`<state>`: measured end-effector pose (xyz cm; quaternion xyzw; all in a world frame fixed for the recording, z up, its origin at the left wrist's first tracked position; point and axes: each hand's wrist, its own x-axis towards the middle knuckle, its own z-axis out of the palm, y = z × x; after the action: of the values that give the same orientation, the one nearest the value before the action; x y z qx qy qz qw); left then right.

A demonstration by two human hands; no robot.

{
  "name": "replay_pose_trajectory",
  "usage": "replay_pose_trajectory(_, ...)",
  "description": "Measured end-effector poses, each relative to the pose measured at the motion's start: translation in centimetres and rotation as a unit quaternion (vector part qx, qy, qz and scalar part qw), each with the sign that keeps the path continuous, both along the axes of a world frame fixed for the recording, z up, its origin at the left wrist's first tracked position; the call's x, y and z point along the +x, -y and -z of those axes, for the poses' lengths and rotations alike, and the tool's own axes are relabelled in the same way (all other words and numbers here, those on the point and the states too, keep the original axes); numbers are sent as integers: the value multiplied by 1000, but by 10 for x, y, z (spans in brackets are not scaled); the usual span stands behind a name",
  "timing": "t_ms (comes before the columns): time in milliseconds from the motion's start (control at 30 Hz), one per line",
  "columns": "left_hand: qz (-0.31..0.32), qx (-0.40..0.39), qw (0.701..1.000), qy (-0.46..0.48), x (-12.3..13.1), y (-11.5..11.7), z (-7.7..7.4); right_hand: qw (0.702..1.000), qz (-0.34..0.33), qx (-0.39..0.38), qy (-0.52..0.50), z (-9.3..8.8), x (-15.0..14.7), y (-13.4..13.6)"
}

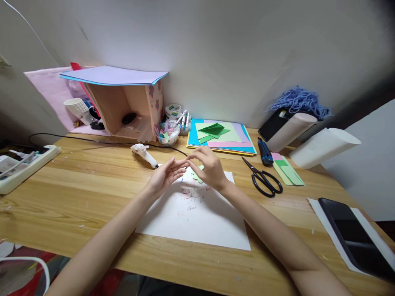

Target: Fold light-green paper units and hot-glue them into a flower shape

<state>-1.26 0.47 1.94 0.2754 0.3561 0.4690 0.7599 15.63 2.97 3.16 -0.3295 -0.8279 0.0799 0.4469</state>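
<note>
My left hand (166,176) is turned palm up with its fingers stretched out, above a marked white sheet of paper (191,230). At its fingertips, my right hand (207,167) has thumb and forefinger pressed together in a pinch. Anything in that pinch is too small or hidden to make out. Partly behind my right hand, pale green paper pieces (197,174) lie on the sheet. To the left rests a white glue gun (144,155) with its cable. Black-handled scissors (262,177) lie to the right, blades partly spread.
At the back left stands an open box (156,109) under lilac sheets. Beside it are a tub of paper scraps (168,133) and several markers (184,120). Coloured paper (237,144) is stacked behind my hands. A blue cutter (265,152), white rolls and a phone (352,234) occupy the right.
</note>
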Motion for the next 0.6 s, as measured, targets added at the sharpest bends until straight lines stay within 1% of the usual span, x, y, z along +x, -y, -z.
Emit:
replay_pose_trajectory(100,-4,-4,1000,7,-2,-1,-2,995,37,-53,-76,-9,8,-8)
replay_pose_trajectory(167,-9,-2,1000,7,-2,-1,-3,990,44,-87,-104,-13,14,-13)
replay_pose_trajectory(300,1,3,1000,7,-2,0,-3,989,-14,-126,-72,-12,16,-17)
replay_pose_trajectory(367,9,10,1000,2,-1,1,-3,991,-30,-122,-48,-8,14,-16)
replay_pose_trajectory(500,14,34,999,-21,0,2,-3,995,-25,-94,-7,-2,10,-13)
replay_pose_trajectory(600,18,48,998,-38,0,3,-2,998,-22,-57,28,0,9,-14)
